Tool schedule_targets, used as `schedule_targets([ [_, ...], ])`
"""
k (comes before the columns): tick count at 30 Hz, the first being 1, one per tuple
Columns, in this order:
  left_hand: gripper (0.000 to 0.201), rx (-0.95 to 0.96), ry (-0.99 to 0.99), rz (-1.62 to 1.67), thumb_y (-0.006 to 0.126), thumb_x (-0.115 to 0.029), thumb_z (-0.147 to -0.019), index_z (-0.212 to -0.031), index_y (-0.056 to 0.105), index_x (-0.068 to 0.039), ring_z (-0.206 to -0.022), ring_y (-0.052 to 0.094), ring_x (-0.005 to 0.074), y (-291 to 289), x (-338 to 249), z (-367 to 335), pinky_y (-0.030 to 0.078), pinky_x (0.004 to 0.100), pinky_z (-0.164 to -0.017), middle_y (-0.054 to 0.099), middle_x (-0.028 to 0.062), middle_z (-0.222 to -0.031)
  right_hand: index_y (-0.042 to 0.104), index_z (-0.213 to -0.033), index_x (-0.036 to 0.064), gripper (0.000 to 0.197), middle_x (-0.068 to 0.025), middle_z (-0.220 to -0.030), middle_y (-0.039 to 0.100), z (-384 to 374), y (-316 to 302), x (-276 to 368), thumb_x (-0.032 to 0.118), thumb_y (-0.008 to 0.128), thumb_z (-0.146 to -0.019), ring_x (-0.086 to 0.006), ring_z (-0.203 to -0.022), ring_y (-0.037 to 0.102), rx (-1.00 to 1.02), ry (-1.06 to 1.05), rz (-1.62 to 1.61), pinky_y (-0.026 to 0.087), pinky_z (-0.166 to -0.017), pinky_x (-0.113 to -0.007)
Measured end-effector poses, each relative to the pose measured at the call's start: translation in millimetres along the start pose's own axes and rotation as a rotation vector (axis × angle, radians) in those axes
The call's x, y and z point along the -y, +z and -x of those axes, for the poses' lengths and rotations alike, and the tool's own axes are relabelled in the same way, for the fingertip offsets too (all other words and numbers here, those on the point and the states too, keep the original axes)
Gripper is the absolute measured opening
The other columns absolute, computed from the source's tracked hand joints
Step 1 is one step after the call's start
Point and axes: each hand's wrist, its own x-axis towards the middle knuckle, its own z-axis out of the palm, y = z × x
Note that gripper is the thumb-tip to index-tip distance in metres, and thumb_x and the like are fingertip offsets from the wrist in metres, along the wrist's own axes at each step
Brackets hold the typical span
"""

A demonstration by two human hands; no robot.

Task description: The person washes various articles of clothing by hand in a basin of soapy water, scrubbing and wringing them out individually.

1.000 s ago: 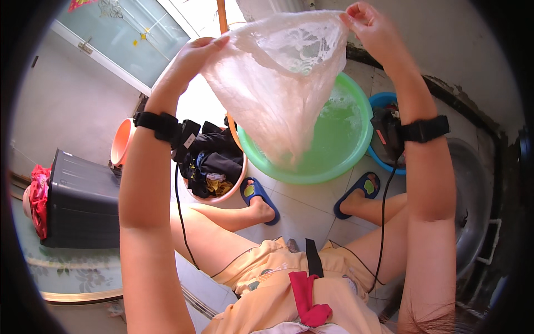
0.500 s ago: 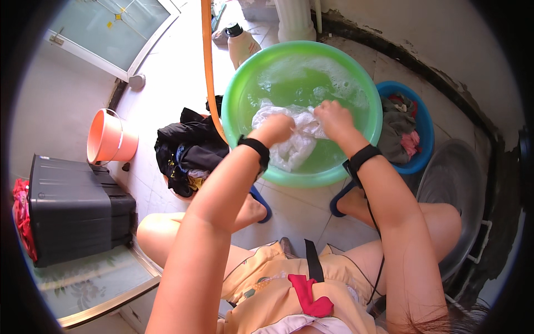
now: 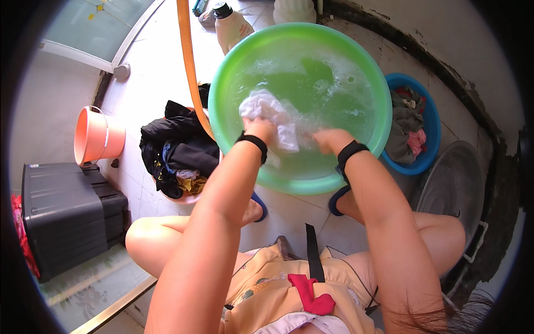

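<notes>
A large green basin (image 3: 218,106) of cloudy, sudsy water stands in front of me between my feet. A wet white cloth garment (image 3: 264,106) lies bunched in its left half, partly under water. My left hand (image 3: 259,128) is closed on the near edge of this garment, its fingertips partly hidden by the fabric. To the right, my right hand (image 3: 332,139) dips into the water just apart from the visible cloth. Its fingers are blurred and partly submerged, so their grip is unclear.
Left of the basin, dark clothes (image 3: 183,147) fill a pink tub. A blue tub (image 3: 435,125) of clothes stands right, beside a grey metal basin (image 3: 453,183). An orange hose (image 3: 189,61) hangs past a detergent bottle (image 3: 231,30). An orange bucket (image 3: 100,136) stands farther left.
The white garment has moved left and lower into the water. My right hand has come off it and down to the water. My left hand has shifted slightly left with the cloth.
</notes>
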Motion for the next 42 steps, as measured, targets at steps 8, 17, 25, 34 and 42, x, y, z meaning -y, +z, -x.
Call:
schedule_targets([
  [8, 0.023, -0.424, -0.239, -0.384, 0.05, -0.011, -0.074, -0.091, 0.064, -0.02, -0.112, 0.039, 0.0202, -27.1, 69.0, 22.0, 0.012, 0.0492, -0.101, 0.051, 0.0044, -0.104, 0.06, -0.092, 0.0123, 0.028, -0.0118, -0.096, 0.059, 76.4, -93.1, -51.3, 0.027, 0.059, -0.069, -0.0279, -0.09, 0.056, -0.491, 0.147, -0.347, 0.044, -0.076, -0.036],
  [17, 0.055, -0.019, -0.027, 0.878, 0.057, -0.049, -0.069, -0.084, 0.062, 0.004, -0.068, 0.058, 0.0307, -51.3, -15.6, 8.9, 0.045, 0.0363, -0.064, 0.061, 0.0216, -0.08, 0.055, -0.106, 0.0081, 0.039, -0.0109, -0.092, 0.06, 106.9, -53.6, 52.8, 0.016, 0.062, -0.069, -0.024, -0.09, 0.055, -0.171, -0.534, -0.447, 0.044, -0.076, -0.032],
  [25, 0.033, -0.077, 0.023, 1.245, 0.051, -0.03, -0.081, -0.099, 0.056, -0.003, -0.074, 0.057, 0.0171, -32.5, 14.7, 31.2, 0.047, 0.0306, -0.064, 0.059, 0.0096, -0.085, 0.039, -0.123, 0.0093, 0.055, -0.0139, -0.118, 0.047, 86.5, -63.4, 40.8, 0.014, 0.061, -0.072, -0.0276, -0.101, 0.051, -0.181, -0.245, -0.187, 0.041, -0.085, -0.034],
  [34, 0.045, -0.286, 0.259, 1.353, 0.062, -0.032, -0.077, -0.107, 0.045, -0.003, -0.087, 0.053, 0.0173, -78.7, 15.7, 91.0, 0.044, 0.0284, -0.074, 0.052, 0.0087, -0.095, 0.058, -0.096, 0.011, 0.026, -0.0137, -0.092, 0.06, 64.6, -57.5, 62.6, 0.024, 0.058, -0.074, -0.0305, -0.085, 0.058, -0.58, -0.201, -0.404, 0.045, -0.072, -0.038],
  [42, 0.016, -0.748, -0.045, 0.33, 0.049, -0.007, -0.072, -0.085, 0.05, 0.0, -0.077, 0.056, 0.0348, -57.0, 54.8, 109.4, 0.046, 0.0387, -0.066, 0.055, 0.0214, -0.083, 0.059, -0.085, 0.0016, 0.014, -0.0076, -0.083, 0.059, 139.5, -135.0, 37.6, 0.001, 0.05, -0.074, -0.0202, -0.071, 0.054, -0.767, -0.39, -0.586, 0.043, -0.065, -0.029],
])
